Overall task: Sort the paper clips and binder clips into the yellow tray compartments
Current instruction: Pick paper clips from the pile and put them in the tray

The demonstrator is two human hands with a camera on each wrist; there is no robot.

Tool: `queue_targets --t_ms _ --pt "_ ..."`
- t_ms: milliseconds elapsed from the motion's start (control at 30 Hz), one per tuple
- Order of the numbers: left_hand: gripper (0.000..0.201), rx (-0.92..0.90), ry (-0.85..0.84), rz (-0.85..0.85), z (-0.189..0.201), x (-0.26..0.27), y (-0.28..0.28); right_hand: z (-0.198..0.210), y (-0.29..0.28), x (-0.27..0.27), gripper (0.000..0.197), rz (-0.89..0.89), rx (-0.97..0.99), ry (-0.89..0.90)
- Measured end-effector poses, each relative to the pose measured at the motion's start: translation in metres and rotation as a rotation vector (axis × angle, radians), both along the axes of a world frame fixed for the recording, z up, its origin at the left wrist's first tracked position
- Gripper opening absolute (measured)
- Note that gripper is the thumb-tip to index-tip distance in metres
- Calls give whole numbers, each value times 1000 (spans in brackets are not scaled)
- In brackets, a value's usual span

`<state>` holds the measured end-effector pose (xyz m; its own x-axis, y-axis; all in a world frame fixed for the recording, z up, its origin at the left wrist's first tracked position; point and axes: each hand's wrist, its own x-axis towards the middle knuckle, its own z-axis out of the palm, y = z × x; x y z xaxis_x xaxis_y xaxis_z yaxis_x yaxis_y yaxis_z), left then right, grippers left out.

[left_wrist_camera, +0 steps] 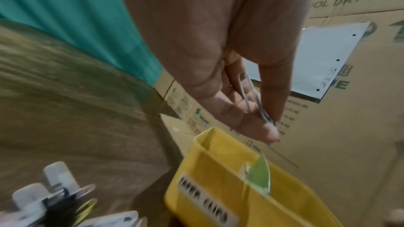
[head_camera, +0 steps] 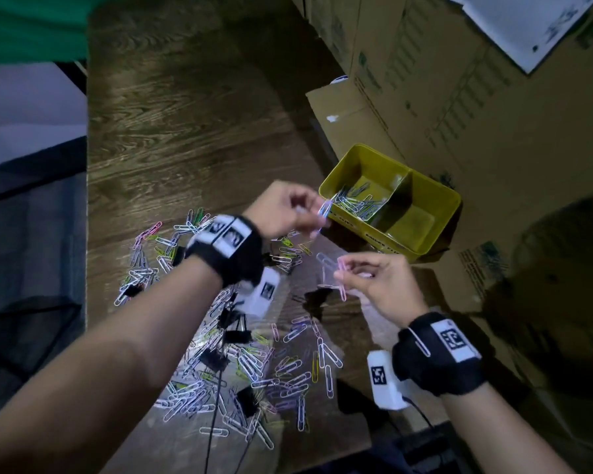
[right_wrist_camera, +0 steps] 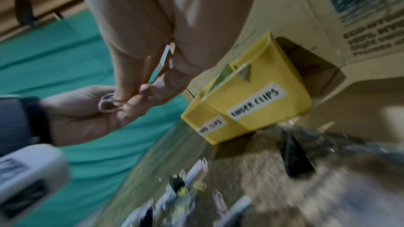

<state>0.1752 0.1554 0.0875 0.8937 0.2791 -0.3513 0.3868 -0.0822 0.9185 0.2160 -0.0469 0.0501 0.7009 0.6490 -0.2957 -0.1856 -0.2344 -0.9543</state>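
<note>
At right of centre sat the yellow tray (head_camera: 435, 203), paper clips in its left compartment. My left hand (head_camera: 285, 208) pinched 1 paper clip (head_camera: 324, 208) at its rim; my right hand (head_camera: 374, 282) pinched pale clips (head_camera: 336, 271). Next, I judged: release over that compartment.

Dark wood-grain table (head_camera: 185, 131). Stacked cardboard boxes (head_camera: 459, 97) along its right side, white sheet (head_camera: 524, 22) on top one. Green cloth (head_camera: 31, 25) at far left corner.

Cardboard boxes (head_camera: 459, 107) crowd the yellow tray (head_camera: 435, 230); its top stands open.
</note>
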Motion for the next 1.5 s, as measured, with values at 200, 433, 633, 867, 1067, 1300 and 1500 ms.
queue_targets --t_ms 200,433,633,867,1067,1300,1500 --pt "13 431 39 -68 -14 94 -6 49 7 35 25 -129 149 -78" --pt "22 711 122 -308 -41 94 -17 52 30 94 25 -155 76 -207" --pt "24 666 -111 14 -28 35 -18 15 67 130 25 21 -270 -329" --pt "18 712 108 -496 -37 -55 -23 7 88 121 35 243 -718 -675" --pt "23 710 554 -828 -45 -144 -53 15 73 80 25 302 -464 -822" --pt "75 878 718 -854 -70 -209 -99 9 40 -3 18 761 -426 -549" --pt "50 896 581 -585 -70 -229 -94 -28 2 -64 16 1129 -471 -439"
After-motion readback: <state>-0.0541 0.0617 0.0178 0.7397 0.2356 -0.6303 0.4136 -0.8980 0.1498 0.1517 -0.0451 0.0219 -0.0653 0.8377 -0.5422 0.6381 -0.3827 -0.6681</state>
